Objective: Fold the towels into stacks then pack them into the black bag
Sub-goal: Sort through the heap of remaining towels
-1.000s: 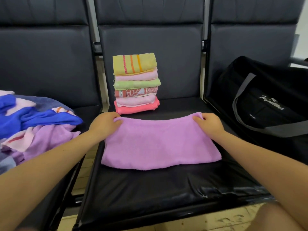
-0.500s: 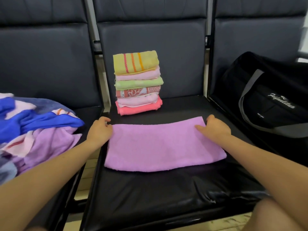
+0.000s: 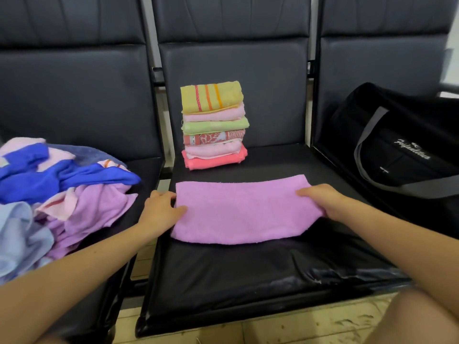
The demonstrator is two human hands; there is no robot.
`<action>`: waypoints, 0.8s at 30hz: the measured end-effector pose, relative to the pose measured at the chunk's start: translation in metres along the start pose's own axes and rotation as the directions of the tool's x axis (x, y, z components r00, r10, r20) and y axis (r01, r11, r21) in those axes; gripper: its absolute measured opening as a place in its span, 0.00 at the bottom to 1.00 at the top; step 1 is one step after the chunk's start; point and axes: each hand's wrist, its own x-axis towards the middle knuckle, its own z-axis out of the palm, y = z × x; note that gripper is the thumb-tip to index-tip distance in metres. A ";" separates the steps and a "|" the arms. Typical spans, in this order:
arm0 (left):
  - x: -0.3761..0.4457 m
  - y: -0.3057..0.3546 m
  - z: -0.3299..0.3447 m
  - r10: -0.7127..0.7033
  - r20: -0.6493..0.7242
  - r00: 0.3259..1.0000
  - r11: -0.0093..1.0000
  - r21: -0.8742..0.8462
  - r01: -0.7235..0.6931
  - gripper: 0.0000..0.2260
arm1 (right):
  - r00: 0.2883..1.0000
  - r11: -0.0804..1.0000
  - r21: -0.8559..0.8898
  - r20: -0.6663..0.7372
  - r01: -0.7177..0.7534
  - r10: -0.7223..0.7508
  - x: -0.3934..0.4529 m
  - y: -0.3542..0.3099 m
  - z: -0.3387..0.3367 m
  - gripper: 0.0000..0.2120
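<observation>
A loose heap of unfolded towels (image 3: 57, 194) is seen at 9 o'clock on the left seat. The left end of the purple towel (image 3: 243, 209) is pinched by the left hand (image 3: 161, 211), thumb on top. This towel is laid flat, folded into a long band, on the middle seat (image 3: 248, 274). At 12 o'clock behind it, the stack of folded towels (image 3: 213, 125) is stood upright. The towel's right end is gripped by the right hand (image 3: 323, 202). At 2 o'clock, the black bag (image 3: 397, 150) is set on the right seat.

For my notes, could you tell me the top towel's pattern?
Yellow with red and orange stripes, head view.
</observation>
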 end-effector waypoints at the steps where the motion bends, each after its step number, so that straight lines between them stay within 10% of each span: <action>1: 0.000 -0.001 -0.002 0.022 -0.008 1.000 0.999 -0.034 -0.022 0.11 | 0.999 0.998 0.066 -0.034 0.010 -0.008 -0.001 -0.006 0.004 0.15; 5: -0.003 0.002 -0.007 0.001 -0.017 1.000 0.993 -0.121 -0.003 0.12 | 0.987 0.991 -0.013 -0.090 0.130 -0.131 -0.016 -0.034 0.035 0.14; 11: -0.002 0.003 -0.006 0.020 -0.043 0.999 0.995 -0.100 -0.024 0.16 | 0.910 0.914 -0.098 0.185 0.393 -0.371 -0.047 -0.047 0.092 0.12; 17: -0.001 0.007 -0.003 0.048 -0.048 0.998 0.998 -0.049 -0.050 0.19 | 0.867 0.870 -0.392 0.492 0.298 -0.075 -0.047 -0.038 0.128 0.15; 24: 0.005 0.015 -0.001 0.038 -0.027 0.999 0.993 0.117 -0.035 0.26 | 0.944 0.740 -0.594 0.124 0.317 -0.305 -0.011 -0.023 0.097 0.13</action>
